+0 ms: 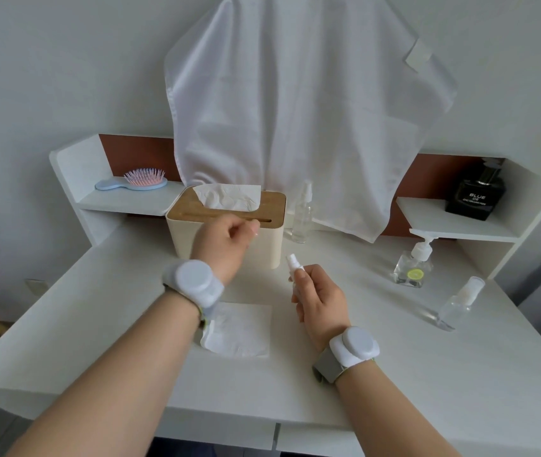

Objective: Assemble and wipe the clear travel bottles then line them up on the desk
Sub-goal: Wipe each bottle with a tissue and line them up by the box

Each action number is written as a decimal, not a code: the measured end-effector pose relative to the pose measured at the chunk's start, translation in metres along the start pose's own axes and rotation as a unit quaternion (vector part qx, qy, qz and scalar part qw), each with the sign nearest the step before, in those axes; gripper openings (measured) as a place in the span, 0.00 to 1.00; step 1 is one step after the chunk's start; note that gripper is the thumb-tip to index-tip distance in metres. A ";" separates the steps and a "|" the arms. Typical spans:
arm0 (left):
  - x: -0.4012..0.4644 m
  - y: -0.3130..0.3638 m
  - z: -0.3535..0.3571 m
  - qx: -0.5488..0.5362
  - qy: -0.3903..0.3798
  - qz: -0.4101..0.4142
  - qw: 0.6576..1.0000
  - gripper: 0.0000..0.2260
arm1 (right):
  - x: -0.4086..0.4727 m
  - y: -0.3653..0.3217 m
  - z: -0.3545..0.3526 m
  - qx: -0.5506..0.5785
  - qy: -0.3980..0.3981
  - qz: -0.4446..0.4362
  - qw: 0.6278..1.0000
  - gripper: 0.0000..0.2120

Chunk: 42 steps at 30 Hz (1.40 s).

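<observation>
Roughly midway, by the look of it. The right hand [318, 296] holds a small clear spray bottle [295, 268] upright over the middle of the desk [394, 374], fingers curled round its body, the white spray head poking out above the thumb — so this one looks assembled. The left hand [226, 244] is up at the tissue box [226, 222], fingers loosely curled just in front of the slot in its wooden lid, below the tissue [229, 196] that stands out of the slot; whether it pinches anything I cannot tell. My guess is that a fresh tissue is being fetched to wipe the held bottle.

One flat tissue [239, 329] lies on the near desk, partly under the left wrist, between the two forearms.

As for the others: a tall clear spray bottle [302, 214] stands upright at the far edge, just right of the tissue box, in front of the hanging white cloth [295, 110]. Another clear bottle [459, 303] stands at the right, tilted in this wide view, capped; whether it has been wiped cannot be told. A pump bottle [414, 263] with a green label stands between those two, further right.

What is left, as I judge it — wiping the bottle in hand, and setting the bottles in a row, for they stand well apart now.
</observation>
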<state>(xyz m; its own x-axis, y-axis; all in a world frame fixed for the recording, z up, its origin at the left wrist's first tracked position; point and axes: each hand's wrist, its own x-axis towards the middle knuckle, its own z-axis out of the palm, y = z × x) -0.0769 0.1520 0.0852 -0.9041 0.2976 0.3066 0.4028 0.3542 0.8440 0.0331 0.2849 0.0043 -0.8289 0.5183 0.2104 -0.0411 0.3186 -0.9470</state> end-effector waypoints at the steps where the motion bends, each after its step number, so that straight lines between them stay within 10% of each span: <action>1: 0.005 0.000 -0.009 -0.030 -0.023 -0.010 0.999 0.12 | 0.000 0.000 -0.001 0.019 0.003 0.005 1.000 0.16; 19: -0.013 -0.064 0.007 0.266 -0.098 0.024 0.959 0.09 | -0.001 -0.008 0.000 0.157 -0.031 0.027 0.987 0.11; 31: -0.015 -0.072 0.003 0.229 -0.118 -0.022 0.966 0.20 | -0.002 -0.010 0.000 0.155 -0.044 0.049 0.986 0.10; 42: -0.031 -0.075 -0.036 0.201 -0.162 -0.112 0.960 0.11 | -0.003 -0.011 0.001 0.160 -0.043 0.042 0.985 0.07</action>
<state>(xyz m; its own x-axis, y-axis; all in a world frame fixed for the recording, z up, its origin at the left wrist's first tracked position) -0.0843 0.0839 0.0283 -0.9090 0.4107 -0.0714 0.2841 0.7356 0.6150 0.0357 0.2784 0.0139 -0.8801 0.4595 0.1196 -0.1325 0.0042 -0.9912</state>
